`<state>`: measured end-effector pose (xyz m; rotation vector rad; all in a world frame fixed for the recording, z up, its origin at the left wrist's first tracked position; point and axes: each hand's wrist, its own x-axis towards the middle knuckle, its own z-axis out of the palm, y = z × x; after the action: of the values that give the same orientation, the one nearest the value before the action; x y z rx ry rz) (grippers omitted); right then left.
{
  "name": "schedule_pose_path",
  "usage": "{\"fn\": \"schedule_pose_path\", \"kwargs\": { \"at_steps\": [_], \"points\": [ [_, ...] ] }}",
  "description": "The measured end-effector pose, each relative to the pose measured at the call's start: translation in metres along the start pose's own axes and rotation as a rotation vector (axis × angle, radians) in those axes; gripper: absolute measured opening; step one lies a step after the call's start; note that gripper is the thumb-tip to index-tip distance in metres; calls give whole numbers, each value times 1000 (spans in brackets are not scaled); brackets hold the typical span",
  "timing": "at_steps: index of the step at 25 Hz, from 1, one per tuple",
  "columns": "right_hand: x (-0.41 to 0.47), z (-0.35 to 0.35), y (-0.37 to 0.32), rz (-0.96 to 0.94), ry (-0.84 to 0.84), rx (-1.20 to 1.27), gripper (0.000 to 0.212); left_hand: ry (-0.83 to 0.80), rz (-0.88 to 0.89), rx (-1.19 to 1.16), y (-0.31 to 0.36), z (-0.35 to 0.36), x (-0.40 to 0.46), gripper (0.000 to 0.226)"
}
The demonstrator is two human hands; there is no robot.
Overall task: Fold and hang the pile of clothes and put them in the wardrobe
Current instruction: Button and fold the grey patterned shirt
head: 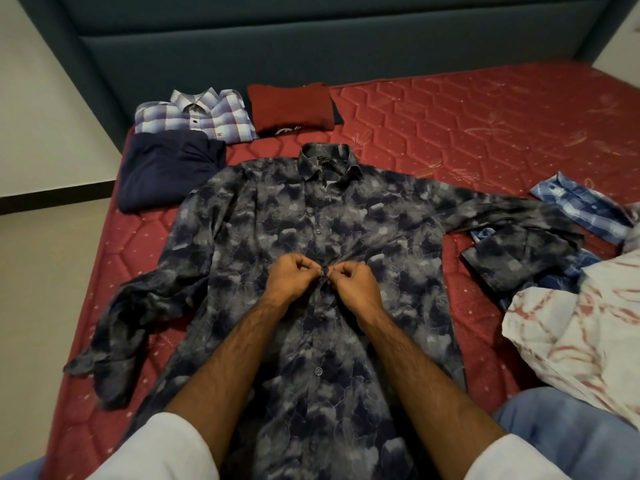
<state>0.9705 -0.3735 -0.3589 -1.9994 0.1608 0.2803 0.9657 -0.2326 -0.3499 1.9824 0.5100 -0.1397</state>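
Note:
A dark grey-and-navy patterned shirt (363,230) lies flat, front up, on the red mattress (467,126), collar pointing away and sleeves spread to both sides. My left hand (291,277) and my right hand (353,284) meet at the shirt's middle, each pinching the button placket around one button. At the back left lie three folded clothes: a plaid shirt (197,114), a red garment (291,107) and a navy garment (166,171).
A white cloth with red marks (581,334) and a blue checked shirt (581,206) lie loose at the right. A teal padded headboard (311,39) runs along the back. The mattress edge and floor are at the left.

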Motion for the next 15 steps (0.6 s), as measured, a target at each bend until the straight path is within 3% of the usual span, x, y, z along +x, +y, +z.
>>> {"fn": "schedule_pose_path", "kwargs": {
  "at_steps": [3, 6, 11, 15],
  "points": [
    [-2, -5, 1, -13, -45, 72, 22, -31, -26, -16, 0, -2, 1, 7],
    [-1, -8, 4, -52, -63, 36, 9, -29, -23, -28, -1, -2, 1, 8],
    [-3, -1, 4, -30, 28, -67, 13, -45, -43, -107, -1, -4, 1, 14],
    [-4, 0, 3, -21, 41, -136, 16, 30, -29, -39, -1, 1, -2, 7]
  ]
}}
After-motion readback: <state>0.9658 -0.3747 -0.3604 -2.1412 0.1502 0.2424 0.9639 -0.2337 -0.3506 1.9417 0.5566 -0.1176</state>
